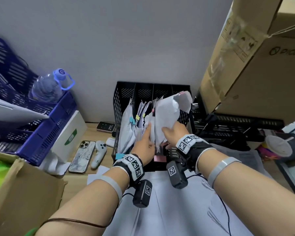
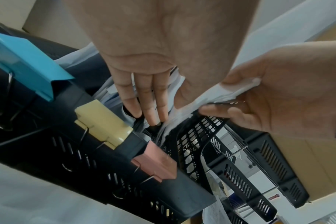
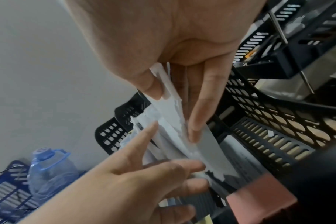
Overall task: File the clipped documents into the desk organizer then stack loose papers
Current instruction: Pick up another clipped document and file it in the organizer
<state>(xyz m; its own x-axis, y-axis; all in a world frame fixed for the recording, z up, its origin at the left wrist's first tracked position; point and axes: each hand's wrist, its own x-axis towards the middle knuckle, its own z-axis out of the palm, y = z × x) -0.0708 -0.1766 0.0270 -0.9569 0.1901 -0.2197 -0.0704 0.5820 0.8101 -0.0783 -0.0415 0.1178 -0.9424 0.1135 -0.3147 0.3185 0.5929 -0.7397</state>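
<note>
White clipped documents (image 1: 167, 114) are pinched between right hand (image 1: 173, 132) thumb and fingers above the black desk organizer (image 1: 124, 92). Left hand (image 1: 144, 146) fingers extend straight, pressing the filed papers (image 1: 126, 132).

Straight left fingers (image 2: 144, 98) among, seemingly, organizer (image 2: 125, 174) papers (image 2: 184, 115)

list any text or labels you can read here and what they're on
"PICO": printed on the side of the cardboard box.
"6": on the blue cap of the water bottle.
Small device screen: characters too small to read.
White box green label: blurred, unreadable.
Wrist markers: coded patterns, no words.
</note>
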